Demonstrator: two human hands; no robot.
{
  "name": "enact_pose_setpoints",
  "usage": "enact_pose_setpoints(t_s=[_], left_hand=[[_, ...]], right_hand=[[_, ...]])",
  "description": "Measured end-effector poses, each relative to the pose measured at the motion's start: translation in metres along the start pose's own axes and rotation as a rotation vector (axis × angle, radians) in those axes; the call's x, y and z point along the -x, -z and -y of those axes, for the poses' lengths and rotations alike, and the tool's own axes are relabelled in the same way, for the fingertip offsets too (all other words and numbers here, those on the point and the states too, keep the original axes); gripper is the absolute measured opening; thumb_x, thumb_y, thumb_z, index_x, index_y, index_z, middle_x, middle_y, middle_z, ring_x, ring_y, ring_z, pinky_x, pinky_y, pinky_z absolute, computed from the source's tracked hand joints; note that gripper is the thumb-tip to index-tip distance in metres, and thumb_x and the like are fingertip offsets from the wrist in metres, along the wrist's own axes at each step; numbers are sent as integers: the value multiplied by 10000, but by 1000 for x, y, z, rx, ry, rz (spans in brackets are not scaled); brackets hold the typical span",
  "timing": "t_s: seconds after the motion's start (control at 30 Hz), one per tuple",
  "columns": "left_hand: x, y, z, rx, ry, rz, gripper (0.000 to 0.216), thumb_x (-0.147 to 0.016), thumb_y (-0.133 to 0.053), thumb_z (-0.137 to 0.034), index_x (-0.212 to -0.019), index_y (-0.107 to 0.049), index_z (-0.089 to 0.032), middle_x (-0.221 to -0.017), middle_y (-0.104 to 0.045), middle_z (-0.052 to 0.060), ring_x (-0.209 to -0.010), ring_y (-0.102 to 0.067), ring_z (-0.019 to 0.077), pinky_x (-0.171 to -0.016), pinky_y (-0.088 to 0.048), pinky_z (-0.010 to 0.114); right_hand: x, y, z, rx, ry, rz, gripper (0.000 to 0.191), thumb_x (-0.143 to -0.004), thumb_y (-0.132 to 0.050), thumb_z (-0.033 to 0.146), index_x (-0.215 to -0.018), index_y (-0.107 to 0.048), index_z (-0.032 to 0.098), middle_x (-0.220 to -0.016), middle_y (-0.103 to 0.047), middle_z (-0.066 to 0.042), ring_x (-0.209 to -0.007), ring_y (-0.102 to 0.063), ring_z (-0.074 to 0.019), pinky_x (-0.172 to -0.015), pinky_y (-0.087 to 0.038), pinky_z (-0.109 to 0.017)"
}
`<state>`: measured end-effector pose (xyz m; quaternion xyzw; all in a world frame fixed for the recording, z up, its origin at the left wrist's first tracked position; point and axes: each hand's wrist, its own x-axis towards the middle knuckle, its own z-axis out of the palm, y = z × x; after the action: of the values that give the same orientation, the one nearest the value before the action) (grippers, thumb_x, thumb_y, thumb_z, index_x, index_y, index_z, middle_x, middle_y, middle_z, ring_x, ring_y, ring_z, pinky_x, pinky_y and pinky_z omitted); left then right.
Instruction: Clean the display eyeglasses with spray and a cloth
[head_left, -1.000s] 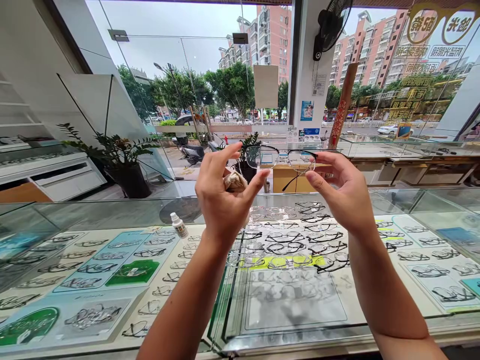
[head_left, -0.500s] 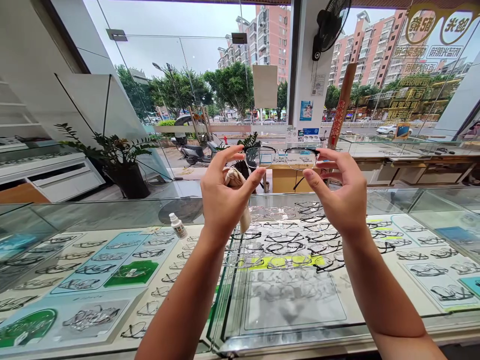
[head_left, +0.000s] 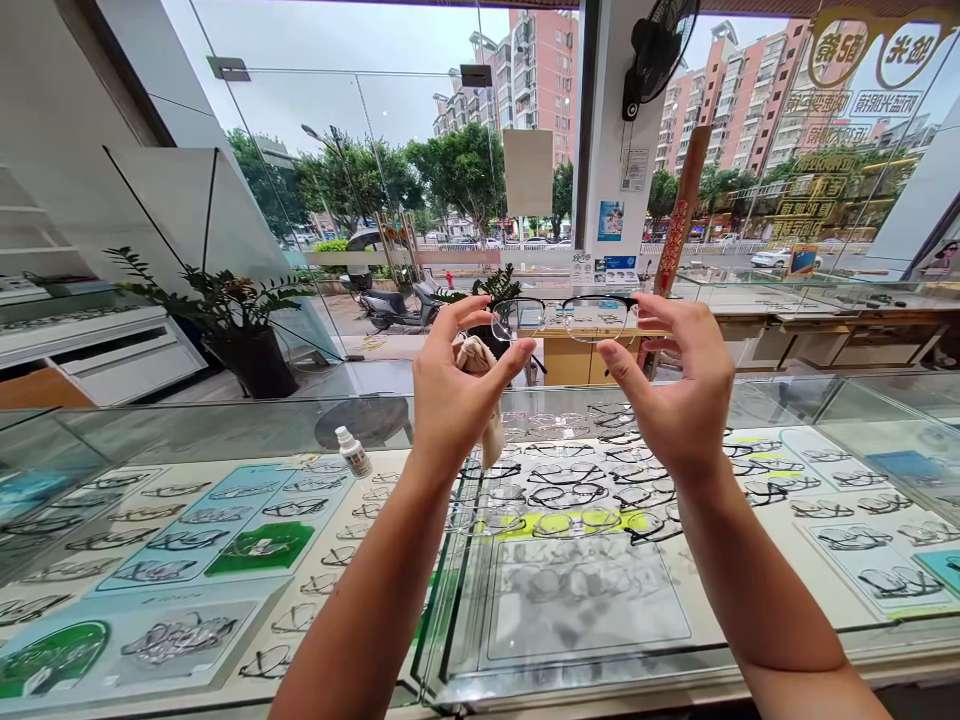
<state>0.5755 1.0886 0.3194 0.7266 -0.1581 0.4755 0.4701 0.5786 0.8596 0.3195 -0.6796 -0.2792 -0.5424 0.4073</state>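
A long glass display counter runs across the shop in front of me. A small white bottle stands on its top pane, left of the middle. Under the glass, rows of spectacle frames lie on pale, blue and green mats

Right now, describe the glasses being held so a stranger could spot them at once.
Start at the glass display counter across the foreground, filled with rows of frames. Above its middle, the left hand, which grips a beige cloth, and the right hand pinch the glasses by their ends. Unlike the frames under the glass, this thin dark-rimmed pair is raised against the window.
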Motion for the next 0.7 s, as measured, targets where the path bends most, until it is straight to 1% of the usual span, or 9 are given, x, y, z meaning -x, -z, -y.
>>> enact_pose_setpoints(t_s=[0.07, 0.13, 0.23, 0.33, 0.47, 0.6, 0.7], left_hand=[[0, -1, 0, 4, 11, 2, 616, -819, -931, -571, -1304, -700, -270, -1219, -780, 90, -1187, -726, 276, -890, -601, 380], [0, -1, 1, 16, 21, 6, 628, -809, -934, -582, -1298, -699, -264, -1235, -781, 94, -1222, -721, 285, -927, -603, 394], [-1, -3, 3, 46, 8, 7, 635, -800, -934, -594, -1286, -698, -260, -1255, -785, 96, -1259, -716, 287, -968, -608, 405], [-2, -6, 5, 73, -19, -15, 631, -794, -939, -594, -1269, -702, -254, -1240, -791, 99, -1237, -731, 283, -986, -616, 414], [-1, -10, 9, 68, -56, -41, 617, -811, -933, -587, -1273, -692, -258, -1260, -776, 101, -1241, -730, 290, -1004, -618, 436], [1, -12, 10, 13, -161, -129, 594, -846, -931, -519, -1312, -665, -263, -1312, -731, 99, -1268, -709, 291, -1016, -610, 427], [3, -11, 9, -65, -252, -228, 626, -826, -956, -485, -1328, -663, -252, -1321, -707, 101, -1244, -698, 296, -935, -619, 402]], right_hand=[[0, 0, 0, 11, 14, -3, 412, -987, -757, 445, -1353, -707, 263, -1228, -735, -101, -1082, -723, -280, -857, -650, -466], [0, 0, 0, 24, 30, -10, 412, -989, -753, 445, -1356, -708, 264, -1240, -734, -104, -1111, -714, -292, -889, -650, -484], [1, 1, 1, 38, 48, -8, 422, -988, -754, 449, -1382, -698, 309, -1288, -725, -88, -1202, -691, -323, -1009, -629, -555], [2, 3, 3, 49, 28, 15, 456, -979, -764, 456, -1420, -676, 379, -1345, -712, -66, -1292, -657, -359, -1099, -591, -621], [4, 4, 6, 67, 0, 18, 498, -966, -777, 470, -1447, -663, 404, -1378, -702, -64, -1328, -635, -388, -1111, -587, -652], [2, 3, 6, 58, -2, 21, 479, -985, -763, 446, -1451, -664, 402, -1375, -700, -63, -1332, -640, -378, -1115, -586, -641], [0, 1, 5, 18, -13, 42, 460, -1004, -743, 403, -1457, -661, 396, -1381, -708, -66, -1318, -656, -360, -1117, -582, -626]])
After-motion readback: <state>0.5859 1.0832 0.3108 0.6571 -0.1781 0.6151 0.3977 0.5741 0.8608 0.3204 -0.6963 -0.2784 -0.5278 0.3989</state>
